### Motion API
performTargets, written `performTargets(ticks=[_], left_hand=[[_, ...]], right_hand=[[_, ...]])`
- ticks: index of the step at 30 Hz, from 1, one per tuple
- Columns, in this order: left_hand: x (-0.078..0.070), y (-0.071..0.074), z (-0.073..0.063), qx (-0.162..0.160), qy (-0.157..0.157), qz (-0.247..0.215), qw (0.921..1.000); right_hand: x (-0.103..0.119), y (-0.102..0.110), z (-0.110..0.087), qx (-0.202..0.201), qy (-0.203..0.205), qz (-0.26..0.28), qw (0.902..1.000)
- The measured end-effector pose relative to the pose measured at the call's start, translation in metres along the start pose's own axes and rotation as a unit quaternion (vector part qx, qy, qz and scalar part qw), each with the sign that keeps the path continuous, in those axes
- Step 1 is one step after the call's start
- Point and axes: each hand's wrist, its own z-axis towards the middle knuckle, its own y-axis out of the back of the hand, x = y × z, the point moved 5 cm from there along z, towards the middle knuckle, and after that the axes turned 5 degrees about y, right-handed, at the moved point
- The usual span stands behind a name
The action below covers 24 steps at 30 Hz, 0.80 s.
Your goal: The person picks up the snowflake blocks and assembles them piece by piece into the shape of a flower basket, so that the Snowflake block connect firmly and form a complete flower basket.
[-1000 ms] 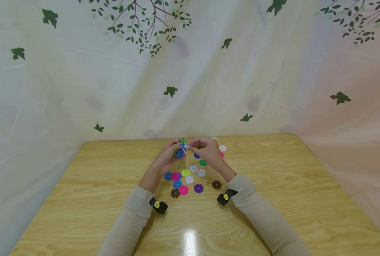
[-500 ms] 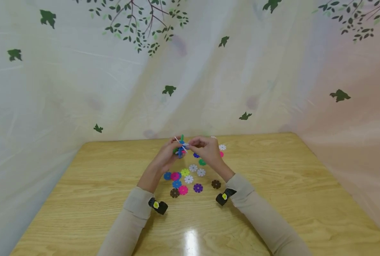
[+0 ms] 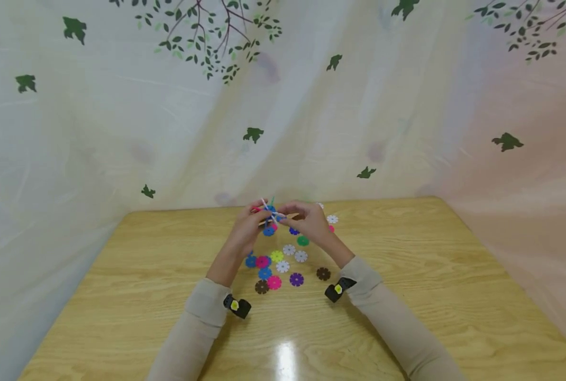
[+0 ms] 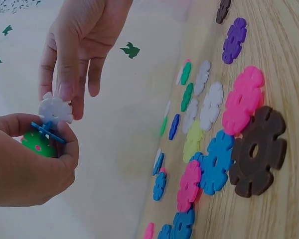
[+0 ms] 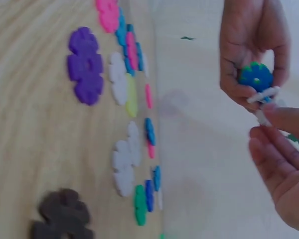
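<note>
My left hand (image 3: pixel 246 228) grips a small cluster of interlocked plastic snowflake discs above the far part of the table. In the left wrist view the cluster shows a green disc (image 4: pixel 39 145) with pink spots, a blue disc (image 4: pixel 48 132) seen edge-on, and a white disc (image 4: pixel 55 108) standing up from it. From the right, my right hand (image 3: pixel 310 222) pinches that white disc between thumb and fingertips. The right wrist view shows a blue disc (image 5: pixel 256 75) with green notches in my left palm, with white pieces at its edge. My left fingers hide part of the cluster.
Loose discs lie scattered on the wooden table (image 3: pixel 135 296) below the hands, among them a purple disc (image 3: pixel 296 279), a yellow disc (image 3: pixel 276 256), a green disc (image 3: pixel 303 241) and a brown disc (image 3: pixel 323 273). A leaf-printed curtain (image 3: pixel 192 132) hangs behind the table's far edge.
The cluster has turned and risen slightly in my left hand, baring a blue disc beneath it. My right hand keeps pinching the white disc, nearly in place.
</note>
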Motion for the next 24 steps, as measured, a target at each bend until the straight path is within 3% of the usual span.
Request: performTargets(ticks=[6,12,18,24], left_hand=[[0.000,0.008,0.005,-0.023,-0.006,-0.024,0.9994],[0.000,0.009,0.007,-0.026,-0.002,-0.016,0.9995],[0.000,0.009,0.008,-0.014,0.004,0.003,0.9999],[0.004,0.006,0.008,0.020,0.013,0.037,0.9990]], right_hand=[[-0.005,0.010,0.001,0.127,-0.049,-0.026,0.9903],[-0.022,0.010,-0.008,0.253,-0.071,-0.071,0.9621],[-0.037,0.008,-0.022,0.282,-0.110,-0.114,0.9464],[-0.045,0.002,-0.034,0.285,-0.119,-0.117,0.9440]])
